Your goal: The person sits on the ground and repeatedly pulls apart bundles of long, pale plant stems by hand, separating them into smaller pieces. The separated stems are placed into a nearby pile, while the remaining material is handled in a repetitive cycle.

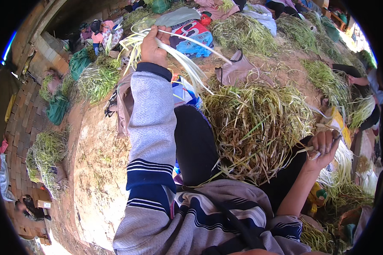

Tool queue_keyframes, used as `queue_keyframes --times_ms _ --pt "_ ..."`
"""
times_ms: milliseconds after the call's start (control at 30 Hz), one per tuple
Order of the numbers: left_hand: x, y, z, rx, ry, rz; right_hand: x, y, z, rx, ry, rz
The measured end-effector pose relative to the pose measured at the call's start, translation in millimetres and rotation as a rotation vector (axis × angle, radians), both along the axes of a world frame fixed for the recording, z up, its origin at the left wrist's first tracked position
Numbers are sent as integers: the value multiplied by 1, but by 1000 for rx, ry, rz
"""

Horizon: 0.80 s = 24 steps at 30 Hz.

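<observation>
My left hand [155, 46], at the end of a grey sleeve with striped navy bands, is raised away from my body. It grips a bundle of long pale shoots [182, 59] with yellow-green leafy ends; one white stalk sticks out apart from the rest. Between my legs lies a big tangled heap of green and brown stalks [255, 127]. Beside the heap's right edge, my right hand [324, 148] has its fingers curled around thin, withered-looking plant strips [312, 155]. A pile of cleaned white stalks [341, 159] lies just beyond that hand.
A mauve bag [239, 68] lies past the heap. Farther off are a colourful printed sack [191, 35], green bags [79, 63] and more leafy piles [242, 33]. Several people sit around, one at the right [364, 79]. A brick floor [22, 118] runs along the left.
</observation>
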<state>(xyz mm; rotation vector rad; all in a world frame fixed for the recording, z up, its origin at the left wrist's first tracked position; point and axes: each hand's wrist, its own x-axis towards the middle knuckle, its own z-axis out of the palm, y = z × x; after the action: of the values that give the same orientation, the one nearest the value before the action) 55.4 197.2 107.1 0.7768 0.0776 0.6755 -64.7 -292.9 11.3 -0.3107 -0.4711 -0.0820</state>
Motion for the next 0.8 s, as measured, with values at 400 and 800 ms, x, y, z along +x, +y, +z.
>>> queue_keyframes --times_ms 400,800 --pt "-3 -57 -42 -100 -22 -305 10 126 -28 -1918 -637 42" --pt "58 -86 -110 -117 16 26 289 -8 -184 -2214 -501 -311"
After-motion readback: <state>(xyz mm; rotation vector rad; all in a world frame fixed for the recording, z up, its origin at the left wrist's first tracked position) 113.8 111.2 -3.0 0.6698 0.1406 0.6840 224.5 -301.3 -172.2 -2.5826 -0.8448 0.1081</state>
